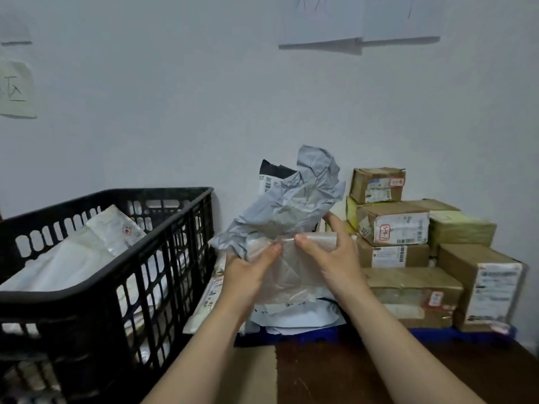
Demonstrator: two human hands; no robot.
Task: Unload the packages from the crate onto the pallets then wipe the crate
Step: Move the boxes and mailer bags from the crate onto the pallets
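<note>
A black plastic crate (186, 217) stands at the left with white soft packages (73, 258) inside. In the middle, my left hand (248, 275) and my right hand (332, 252) both grip a translucent plastic-wrapped package (294, 269) above a pile of soft mailers (291, 316). A crumpled grey bag (306, 196) stands just behind the held package, touching it. The pile rests on a blue pallet (431, 333) against the wall.
Brown cardboard boxes (393, 225) are stacked on the pallet at the right, up against the white wall. A white mailer (207, 301) leans between the crate and the pile. A brown floor patch (350, 374) lies in front. Paper signs (320, 21) hang on the wall.
</note>
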